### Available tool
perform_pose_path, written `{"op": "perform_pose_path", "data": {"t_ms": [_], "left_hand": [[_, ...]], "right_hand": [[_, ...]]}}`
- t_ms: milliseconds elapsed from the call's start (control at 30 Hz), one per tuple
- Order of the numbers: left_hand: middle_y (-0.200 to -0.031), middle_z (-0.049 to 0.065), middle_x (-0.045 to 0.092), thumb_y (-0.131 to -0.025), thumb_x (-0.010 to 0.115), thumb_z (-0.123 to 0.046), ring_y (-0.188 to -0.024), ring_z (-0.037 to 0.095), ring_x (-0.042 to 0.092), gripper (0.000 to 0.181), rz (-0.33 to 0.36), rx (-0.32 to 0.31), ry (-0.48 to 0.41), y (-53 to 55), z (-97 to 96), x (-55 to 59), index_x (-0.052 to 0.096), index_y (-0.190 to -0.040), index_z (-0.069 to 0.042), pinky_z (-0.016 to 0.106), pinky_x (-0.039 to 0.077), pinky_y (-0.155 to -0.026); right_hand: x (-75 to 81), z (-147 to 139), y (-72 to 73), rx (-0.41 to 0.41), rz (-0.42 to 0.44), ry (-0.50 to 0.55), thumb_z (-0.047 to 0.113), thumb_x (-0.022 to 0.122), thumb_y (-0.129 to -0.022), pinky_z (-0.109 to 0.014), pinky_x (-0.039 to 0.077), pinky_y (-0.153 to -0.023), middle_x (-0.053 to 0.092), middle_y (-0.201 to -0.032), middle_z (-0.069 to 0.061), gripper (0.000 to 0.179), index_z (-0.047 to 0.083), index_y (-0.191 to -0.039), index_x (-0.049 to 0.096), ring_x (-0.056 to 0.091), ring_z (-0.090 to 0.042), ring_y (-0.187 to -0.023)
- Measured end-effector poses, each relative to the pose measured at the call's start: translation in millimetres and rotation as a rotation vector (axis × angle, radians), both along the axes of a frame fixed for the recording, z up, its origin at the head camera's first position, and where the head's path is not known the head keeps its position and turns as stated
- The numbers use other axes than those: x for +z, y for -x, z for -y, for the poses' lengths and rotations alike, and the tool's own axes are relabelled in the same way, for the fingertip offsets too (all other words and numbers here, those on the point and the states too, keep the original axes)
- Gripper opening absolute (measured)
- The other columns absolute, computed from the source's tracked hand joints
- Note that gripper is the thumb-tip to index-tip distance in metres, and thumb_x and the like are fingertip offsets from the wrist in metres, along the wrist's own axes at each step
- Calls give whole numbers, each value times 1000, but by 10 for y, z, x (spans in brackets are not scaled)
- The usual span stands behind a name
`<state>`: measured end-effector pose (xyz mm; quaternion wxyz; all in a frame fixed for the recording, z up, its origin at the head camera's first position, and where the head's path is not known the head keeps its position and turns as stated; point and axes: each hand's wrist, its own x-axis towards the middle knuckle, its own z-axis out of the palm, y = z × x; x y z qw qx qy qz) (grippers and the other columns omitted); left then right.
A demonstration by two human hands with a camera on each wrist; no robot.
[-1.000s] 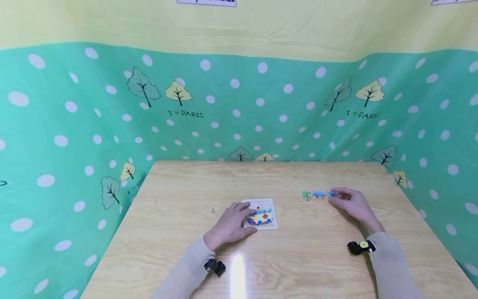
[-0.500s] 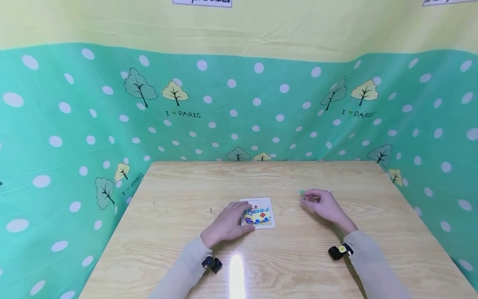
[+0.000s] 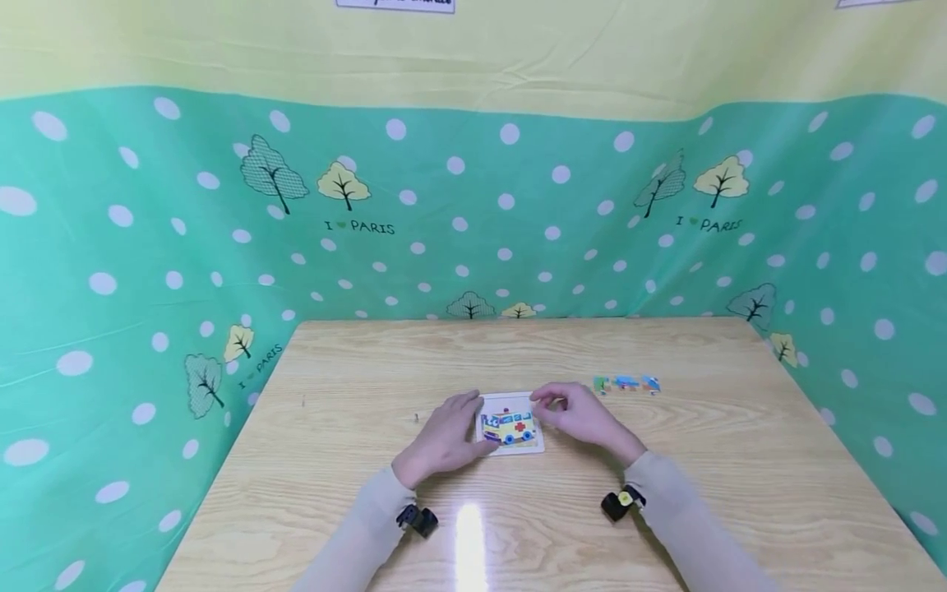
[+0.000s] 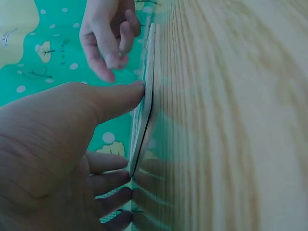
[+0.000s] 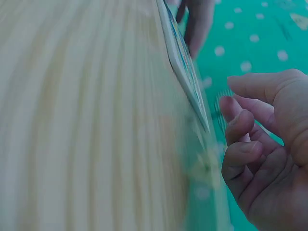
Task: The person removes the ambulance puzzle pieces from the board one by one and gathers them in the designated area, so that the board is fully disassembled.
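Note:
A small white-framed picture puzzle (image 3: 520, 429) showing a yellow ambulance lies flat on the table in the head view. My left hand (image 3: 442, 440) rests at its left side, fingers and thumb extended; in the left wrist view the thumb (image 4: 118, 98) touches the edge of the puzzle board (image 4: 150, 77). Over the board's right edge hovers my right hand (image 3: 584, 418), fingers loosely bent. In the right wrist view a gap shows between thumb and index finger of that hand (image 5: 274, 139), with nothing in it. Three loose puzzle pieces, one green (image 3: 601, 384) and two bluish (image 3: 625, 382), lie beyond it.
The wooden table (image 3: 355, 353) carries a tiny dark speck (image 3: 416, 418) left of the puzzle. A green dotted curtain (image 3: 444, 214) with printed trees stands around the back and sides. A bright light reflection (image 3: 469, 543) lies near the front.
My right hand has moved left from the loose pieces to the puzzle's right edge, uncovering all three pieces in their row. The left hand has stayed at the puzzle's left side.

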<state>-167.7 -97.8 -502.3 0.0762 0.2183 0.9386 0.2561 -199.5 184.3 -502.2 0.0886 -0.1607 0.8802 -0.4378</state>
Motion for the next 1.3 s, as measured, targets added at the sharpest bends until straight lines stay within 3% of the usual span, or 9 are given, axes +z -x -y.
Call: {"op": "perform_pose_path", "data": {"t_ms": [233,400,500,700,1300], "left_hand": [[-168,20,41,-97,72,-52,-156,43,39,85,-33,-13,8,-27,-24,-35,46,-158,1,63,35,-126],[-167,19,44,-98,72,-50,-155,42,40,81,-51,-3,-1,-31,-18,-47,48,-157,0,63,36,-125],[-167,18,44,-98,71,-50,-155,42,40,80,-54,0,-5,-31,-14,-48,49,-157,0,63,36,-125],[-167,19,44,-99,70,-51,-154,43,41,80,-61,-7,0,-30,-7,-51,49,-157,0,63,37,-125],[-167,20,45,-99,69,-55,-154,43,42,83,-71,-2,8,7,1,-71,49,-157,1,64,37,-125]], "right_hand": [[-52,345,-54,134,33,12,22,79,-96,-21,45,-54,71,-94,4,29,11,-122,76,57,-9,-66],[-61,484,-71,169,4,-54,25,84,-92,-20,43,-59,65,-82,7,38,9,-125,75,52,-4,-64],[-47,531,-96,167,-35,-108,27,86,-90,-20,44,-65,61,-77,9,44,8,-128,74,51,-3,-66],[-35,591,-139,153,-87,-180,25,84,-92,-20,41,-60,56,-70,11,42,10,-131,75,47,-2,-61],[-13,648,-130,76,-41,-182,25,86,-91,-23,38,-61,58,-76,9,35,20,-122,72,49,-7,-65]]}}
